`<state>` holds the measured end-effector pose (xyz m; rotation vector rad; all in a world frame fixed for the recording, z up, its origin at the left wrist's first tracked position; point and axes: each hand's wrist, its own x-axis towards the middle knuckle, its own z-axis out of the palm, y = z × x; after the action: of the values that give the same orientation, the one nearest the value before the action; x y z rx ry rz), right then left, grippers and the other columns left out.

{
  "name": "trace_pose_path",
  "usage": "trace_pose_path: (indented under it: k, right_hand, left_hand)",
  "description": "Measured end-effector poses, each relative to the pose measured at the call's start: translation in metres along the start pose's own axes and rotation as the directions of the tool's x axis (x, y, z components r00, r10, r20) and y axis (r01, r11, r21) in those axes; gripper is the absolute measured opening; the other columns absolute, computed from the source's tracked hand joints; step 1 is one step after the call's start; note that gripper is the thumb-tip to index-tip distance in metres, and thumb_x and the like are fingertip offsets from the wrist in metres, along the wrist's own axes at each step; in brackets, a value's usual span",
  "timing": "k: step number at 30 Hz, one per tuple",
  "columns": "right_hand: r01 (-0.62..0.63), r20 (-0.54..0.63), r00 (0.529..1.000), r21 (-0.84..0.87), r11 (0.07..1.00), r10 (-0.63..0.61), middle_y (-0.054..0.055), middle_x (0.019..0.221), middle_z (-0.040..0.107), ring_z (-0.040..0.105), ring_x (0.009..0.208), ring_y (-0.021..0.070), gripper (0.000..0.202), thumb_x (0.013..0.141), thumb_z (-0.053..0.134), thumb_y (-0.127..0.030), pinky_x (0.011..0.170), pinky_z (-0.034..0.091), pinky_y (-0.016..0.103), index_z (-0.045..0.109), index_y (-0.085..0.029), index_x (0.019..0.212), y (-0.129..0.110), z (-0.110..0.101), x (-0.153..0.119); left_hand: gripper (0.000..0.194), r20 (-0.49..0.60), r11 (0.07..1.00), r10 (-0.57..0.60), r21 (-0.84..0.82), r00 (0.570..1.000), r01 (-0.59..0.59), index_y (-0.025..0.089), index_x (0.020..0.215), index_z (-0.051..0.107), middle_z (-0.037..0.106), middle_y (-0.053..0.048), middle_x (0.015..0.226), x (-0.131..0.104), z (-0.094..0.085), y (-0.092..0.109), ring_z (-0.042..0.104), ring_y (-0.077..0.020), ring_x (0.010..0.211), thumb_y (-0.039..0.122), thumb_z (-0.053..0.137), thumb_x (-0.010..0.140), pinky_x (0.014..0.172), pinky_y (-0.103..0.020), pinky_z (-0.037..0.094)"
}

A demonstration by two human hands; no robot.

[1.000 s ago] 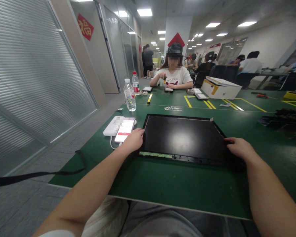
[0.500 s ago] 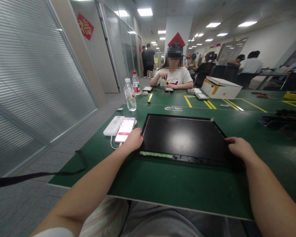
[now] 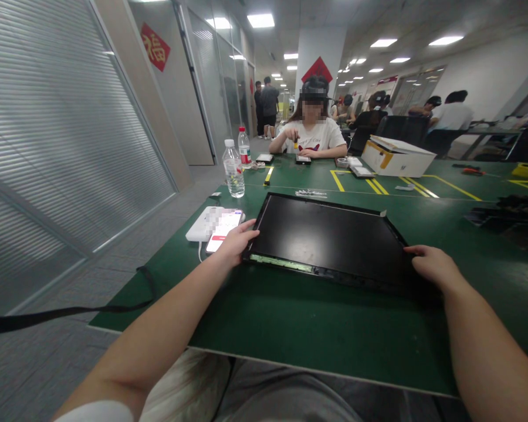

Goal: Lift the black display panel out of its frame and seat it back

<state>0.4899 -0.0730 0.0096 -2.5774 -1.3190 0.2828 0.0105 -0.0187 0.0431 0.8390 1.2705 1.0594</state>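
A black flat display panel (image 3: 325,234) with a dark, glossy screen is held over the green table (image 3: 317,334), its left side raised a little. Along its near edge, toward the left, runs a green circuit strip (image 3: 281,263). My left hand (image 3: 239,237) grips the panel's left edge, thumb on top and the other fingers partly hidden. At the right edge, my right hand (image 3: 431,264) is closed on the frame, its lower fingers out of sight. Just beside my left hand lie a lit phone (image 3: 223,231) and a white power bank (image 3: 198,225).
Two plastic bottles, a clear one (image 3: 234,176) and a red-capped one (image 3: 244,149), stand at the far left. Across the table a person (image 3: 314,132) works on a small device. A white box (image 3: 398,158) and dark parts (image 3: 510,217) lie to the right.
The panel's left side has risen and tilted upward. My left hand has shifted its hold, with its fingers more spread; my right hand stays at the right edge.
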Motion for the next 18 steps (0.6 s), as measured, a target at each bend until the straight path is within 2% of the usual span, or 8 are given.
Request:
trace_pose_path:
  k: [8, 18]
  right_hand:
    - [0.009, -0.027, 1.0, 0.029, 1.0, -0.008, 0.012, 0.114, 0.079, 0.074, 0.1, 0.0272, 0.058, 0.065, 0.06, -0.011, 0.073, 0.054, 0.03, 0.081, -0.022, 0.119, 0.0026, 0.0025, 0.0018]
    - [-0.009, 0.001, 1.0, 0.069, 0.998, 0.008, 0.013, 0.124, 0.077, 0.074, 0.103, 0.028, 0.061, 0.067, 0.058, -0.008, 0.074, 0.053, 0.03, 0.081, -0.02, 0.122, 0.0015, 0.0008, 0.0006]
  left_hand:
    - [0.061, -0.008, 1.0, -0.006, -0.001, 1.0, 0.006, 0.02, 0.15, 0.057, 0.079, -0.004, 0.087, -0.0036, 0.0047, 0.0036, 0.071, -0.0153, 0.057, 0.001, 0.059, 0.092, 0.053, -0.025, 0.059]
    - [0.058, -0.042, 0.993, 0.033, 0.114, 0.999, -0.028, 0.017, 0.147, 0.058, 0.08, -0.005, 0.09, -0.0067, 0.0066, 0.0011, 0.07, -0.0151, 0.058, -0.001, 0.057, 0.092, 0.058, -0.026, 0.059]
